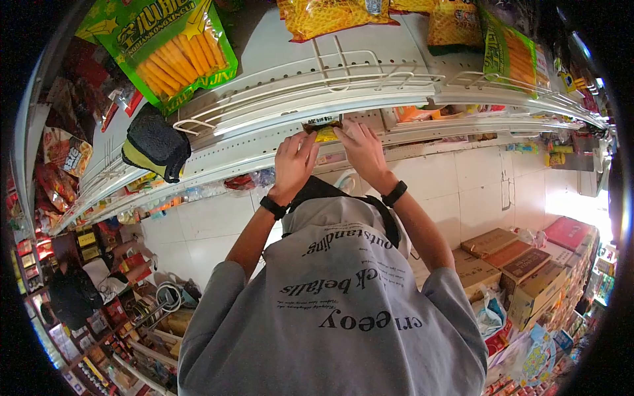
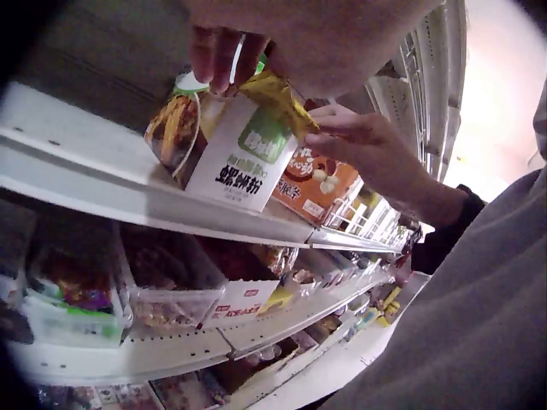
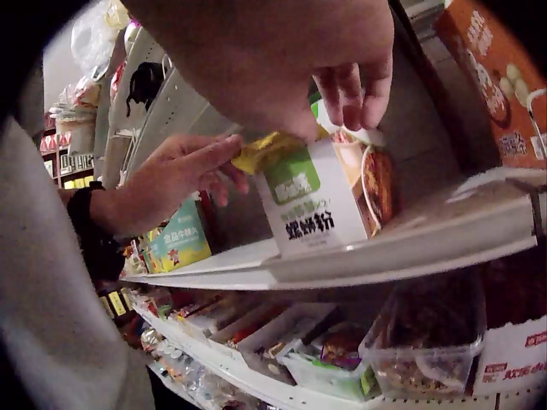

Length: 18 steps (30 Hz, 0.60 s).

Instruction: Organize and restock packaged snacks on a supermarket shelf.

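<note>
A white open-topped display box [image 2: 235, 166] with a green label and dark Chinese lettering sits on a white shelf. Over its top edge lies a crinkled yellow packet [image 3: 267, 154]. My left hand [image 1: 294, 158] pinches the packet at one side, its fingers reaching over the box in the left wrist view. On the other side my right hand [image 1: 363, 150] also grips the packet, fingertips at the box's top edge. Much of the packet is hidden behind my hands.
An orange carton [image 2: 318, 184] and a teal-and-yellow carton [image 3: 179, 239] stand on the same shelf, either side of the box. Clear plastic tubs [image 3: 427, 342] fill the shelf below. Above, a wire rail [image 1: 297, 82] fronts a shelf with a green snack bag [image 1: 165, 49].
</note>
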{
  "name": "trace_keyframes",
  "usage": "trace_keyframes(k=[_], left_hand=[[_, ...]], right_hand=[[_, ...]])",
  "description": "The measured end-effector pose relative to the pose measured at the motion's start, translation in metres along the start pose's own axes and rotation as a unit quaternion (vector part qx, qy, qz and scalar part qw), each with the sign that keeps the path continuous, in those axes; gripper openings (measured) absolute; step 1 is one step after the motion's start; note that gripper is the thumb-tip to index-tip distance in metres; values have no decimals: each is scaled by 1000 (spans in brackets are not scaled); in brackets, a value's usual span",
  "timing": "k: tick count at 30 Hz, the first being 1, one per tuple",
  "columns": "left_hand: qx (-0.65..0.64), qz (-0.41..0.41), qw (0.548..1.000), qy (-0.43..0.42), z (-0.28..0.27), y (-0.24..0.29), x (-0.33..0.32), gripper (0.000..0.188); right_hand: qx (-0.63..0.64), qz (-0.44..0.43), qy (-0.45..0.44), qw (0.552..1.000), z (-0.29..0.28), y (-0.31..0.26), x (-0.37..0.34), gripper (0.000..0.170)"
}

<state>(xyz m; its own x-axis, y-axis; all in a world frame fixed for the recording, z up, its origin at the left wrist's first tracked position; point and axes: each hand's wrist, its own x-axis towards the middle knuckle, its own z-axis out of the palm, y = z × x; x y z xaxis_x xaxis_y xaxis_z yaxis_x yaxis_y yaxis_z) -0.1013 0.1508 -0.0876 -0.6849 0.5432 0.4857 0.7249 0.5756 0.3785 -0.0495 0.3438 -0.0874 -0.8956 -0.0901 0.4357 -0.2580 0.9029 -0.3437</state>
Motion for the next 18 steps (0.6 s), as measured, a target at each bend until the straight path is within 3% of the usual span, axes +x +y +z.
trace_keyframes(k=[4,6,7,9,11,18], left_hand=[[-5,8,1000,21,6,-3,-5,29],[-16,7,1000,22,7,-3,-6,28],[-53,-17,998,28,7,-2,-6,26],[-91,-40,995,32,8,-1,-7,25],[-119,-73,989,44,9,-1,-6,23],[-100,-65,990,78,14,-4,0,19]], right_hand=[[-7,22,7,1000,7,-4,-12,40],[82,59,51,994,9,-6,-15,34],[82,60,52,994,10,-6,-15,34],[199,143,28,969,13,-2,-12,33],[217,132,47,966,17,3,-7,30],[237,135,76,959,32,7,-4,16]])
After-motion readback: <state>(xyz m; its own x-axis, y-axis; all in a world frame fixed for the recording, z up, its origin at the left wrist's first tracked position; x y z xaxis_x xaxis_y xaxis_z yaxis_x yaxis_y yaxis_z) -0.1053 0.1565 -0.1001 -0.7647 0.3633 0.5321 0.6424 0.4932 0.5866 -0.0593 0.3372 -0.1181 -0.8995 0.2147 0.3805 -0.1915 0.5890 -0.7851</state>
